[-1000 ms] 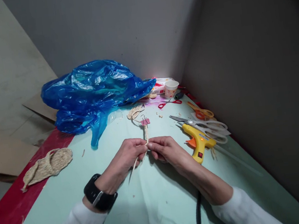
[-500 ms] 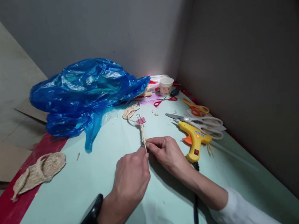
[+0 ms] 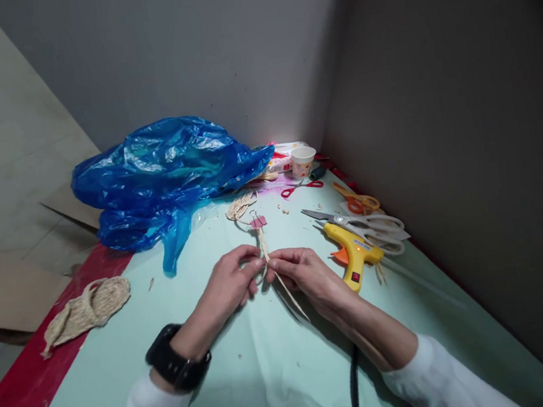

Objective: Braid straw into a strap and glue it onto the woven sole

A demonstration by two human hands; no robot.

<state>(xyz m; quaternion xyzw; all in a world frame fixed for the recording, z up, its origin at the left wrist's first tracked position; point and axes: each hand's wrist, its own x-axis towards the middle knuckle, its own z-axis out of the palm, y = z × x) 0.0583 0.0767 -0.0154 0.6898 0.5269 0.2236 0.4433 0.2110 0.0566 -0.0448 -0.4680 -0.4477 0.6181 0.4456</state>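
A thin straw braid [image 3: 262,241] runs on the pale green table cover [image 3: 254,379] from a pink binder clip [image 3: 258,222] towards me. My left hand [image 3: 229,282] pinches the braid's near end with thumb and fingers. My right hand [image 3: 300,272] pinches it right beside, fingertips almost touching the left ones. A loose straw strand [image 3: 291,294] trails from the pinch towards my right wrist. Beyond the clip lies a small coil of woven straw [image 3: 239,206]. A black watch [image 3: 175,363] sits on my left wrist.
A yellow glue gun [image 3: 354,254] lies right of my right hand, its black cord [image 3: 352,390] running towards me. White scissors [image 3: 364,223], orange scissors [image 3: 359,202] and red scissors [image 3: 299,188] lie behind. A blue plastic bag [image 3: 167,174], a paper cup [image 3: 302,160], and a straw sandal [image 3: 85,308] at left.
My left hand has turned back from palm-down to a pinch at the braid end. A loose strand now hangs right of the pinch instead of left. The view shifted slightly.
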